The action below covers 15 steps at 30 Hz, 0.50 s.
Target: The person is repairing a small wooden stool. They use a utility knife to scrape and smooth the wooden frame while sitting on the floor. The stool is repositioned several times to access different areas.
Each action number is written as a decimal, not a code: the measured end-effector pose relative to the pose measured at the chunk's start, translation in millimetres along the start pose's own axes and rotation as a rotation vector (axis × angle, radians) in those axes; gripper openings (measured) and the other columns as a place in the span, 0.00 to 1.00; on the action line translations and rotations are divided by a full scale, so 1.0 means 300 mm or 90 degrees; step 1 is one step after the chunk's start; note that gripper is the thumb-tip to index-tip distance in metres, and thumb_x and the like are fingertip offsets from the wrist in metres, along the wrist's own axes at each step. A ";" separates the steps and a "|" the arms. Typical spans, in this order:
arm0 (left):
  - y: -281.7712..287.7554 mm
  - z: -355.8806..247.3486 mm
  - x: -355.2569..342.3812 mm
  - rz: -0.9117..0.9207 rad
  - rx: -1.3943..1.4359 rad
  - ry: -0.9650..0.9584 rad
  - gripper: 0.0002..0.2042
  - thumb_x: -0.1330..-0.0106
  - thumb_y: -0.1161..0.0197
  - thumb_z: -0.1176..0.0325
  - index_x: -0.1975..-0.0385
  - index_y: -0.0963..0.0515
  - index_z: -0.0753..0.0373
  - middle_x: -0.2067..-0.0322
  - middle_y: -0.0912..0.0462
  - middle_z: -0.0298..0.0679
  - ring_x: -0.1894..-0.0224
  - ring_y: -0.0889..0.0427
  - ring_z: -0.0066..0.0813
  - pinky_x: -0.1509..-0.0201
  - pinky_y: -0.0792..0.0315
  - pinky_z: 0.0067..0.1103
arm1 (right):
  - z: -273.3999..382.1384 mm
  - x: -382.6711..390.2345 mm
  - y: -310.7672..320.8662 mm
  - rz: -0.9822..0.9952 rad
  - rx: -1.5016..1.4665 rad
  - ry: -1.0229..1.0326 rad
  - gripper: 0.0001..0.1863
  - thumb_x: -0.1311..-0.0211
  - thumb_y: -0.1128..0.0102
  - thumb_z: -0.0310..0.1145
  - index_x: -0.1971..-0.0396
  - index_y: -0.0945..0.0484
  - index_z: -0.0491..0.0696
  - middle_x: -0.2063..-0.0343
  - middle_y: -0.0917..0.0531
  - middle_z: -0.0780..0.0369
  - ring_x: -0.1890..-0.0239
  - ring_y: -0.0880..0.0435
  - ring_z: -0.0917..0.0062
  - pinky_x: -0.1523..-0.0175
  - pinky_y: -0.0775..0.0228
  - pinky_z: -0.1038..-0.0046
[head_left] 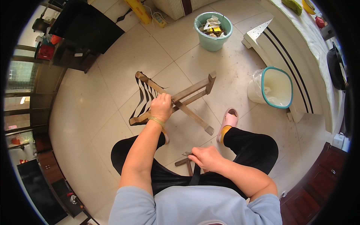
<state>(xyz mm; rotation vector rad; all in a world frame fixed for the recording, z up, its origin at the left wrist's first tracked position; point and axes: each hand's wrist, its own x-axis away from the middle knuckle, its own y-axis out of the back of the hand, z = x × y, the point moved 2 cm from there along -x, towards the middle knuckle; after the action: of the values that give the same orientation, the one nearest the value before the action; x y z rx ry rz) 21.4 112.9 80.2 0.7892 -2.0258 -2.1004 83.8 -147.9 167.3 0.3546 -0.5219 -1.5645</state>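
Note:
A wooden folding stool (194, 118) lies on its side on the tiled floor in front of me, its legs crossed. Black straps (141, 96) are stretched between two of its bars, and some have frayed ends. My left hand (161, 107) is closed around the wood near the crossing. Close to my lap, my right hand (206, 156) is closed in a pinch. A small greyish piece pokes out past its fingertips, too small to name. Below that hand a black strap (195, 174) hangs across my lap; whether the fingers hold it is unclear. Wooden legs (183, 162) show between my knees.
A green bin (212, 44) full of rubbish stands ahead. On the right is a white bin (256, 87) with a teal rim, beside a pale striped table base (285, 63). A dark cabinet (80, 56) stands far left, and a yellow object (138, 11) lies near a power strip (160, 20).

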 end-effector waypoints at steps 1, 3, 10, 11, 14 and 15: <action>-0.020 -0.005 -0.007 0.006 0.015 0.007 0.14 0.59 0.32 0.72 0.72 0.30 0.58 0.73 0.26 0.36 0.69 0.23 0.36 0.70 0.29 0.28 | -0.006 -0.003 0.002 -0.006 0.006 -0.006 0.13 0.36 0.44 0.40 0.74 0.31 0.46 0.80 0.22 0.58 0.77 0.22 0.58 0.74 0.30 0.61; -0.058 -0.015 -0.019 0.009 0.026 0.019 0.14 0.59 0.32 0.72 0.72 0.30 0.58 0.72 0.26 0.35 0.68 0.23 0.35 0.69 0.29 0.28 | -0.024 -0.010 0.001 -0.019 0.003 -0.017 0.13 0.36 0.44 0.39 0.74 0.31 0.46 0.80 0.22 0.57 0.78 0.22 0.58 0.74 0.31 0.61; -0.177 -0.034 -0.034 0.069 0.087 0.062 0.17 0.59 0.29 0.72 0.70 0.29 0.58 0.71 0.27 0.35 0.65 0.24 0.36 0.64 0.29 0.29 | -0.052 -0.035 0.010 -0.036 0.000 -0.071 0.14 0.37 0.42 0.39 0.76 0.31 0.46 0.81 0.23 0.57 0.78 0.23 0.58 0.75 0.31 0.61; -0.186 -0.023 -0.029 0.071 0.091 0.065 0.17 0.58 0.29 0.72 0.69 0.29 0.58 0.71 0.27 0.35 0.65 0.24 0.36 0.63 0.29 0.29 | -0.055 -0.035 0.007 -0.034 0.004 -0.073 0.14 0.37 0.42 0.39 0.76 0.31 0.46 0.81 0.23 0.57 0.78 0.23 0.58 0.75 0.31 0.61; -0.193 -0.006 -0.023 0.091 0.112 0.068 0.17 0.57 0.29 0.71 0.69 0.29 0.59 0.71 0.27 0.36 0.64 0.24 0.36 0.61 0.29 0.29 | -0.065 -0.041 -0.002 -0.028 0.008 -0.080 0.15 0.37 0.42 0.40 0.76 0.31 0.46 0.81 0.23 0.57 0.78 0.22 0.58 0.75 0.31 0.61; -0.193 -0.002 -0.021 0.099 0.120 0.069 0.17 0.57 0.28 0.71 0.69 0.29 0.59 0.71 0.27 0.37 0.63 0.24 0.36 0.61 0.29 0.30 | -0.067 -0.045 0.003 -0.025 0.008 -0.082 0.15 0.37 0.42 0.40 0.76 0.31 0.46 0.81 0.23 0.57 0.78 0.22 0.58 0.75 0.31 0.61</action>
<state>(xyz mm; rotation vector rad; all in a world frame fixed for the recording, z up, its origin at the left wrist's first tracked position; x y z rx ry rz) 42.4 120.8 26.6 0.7262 -2.1721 -1.7668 95.8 -136.8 149.7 0.2760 -0.6289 -1.6297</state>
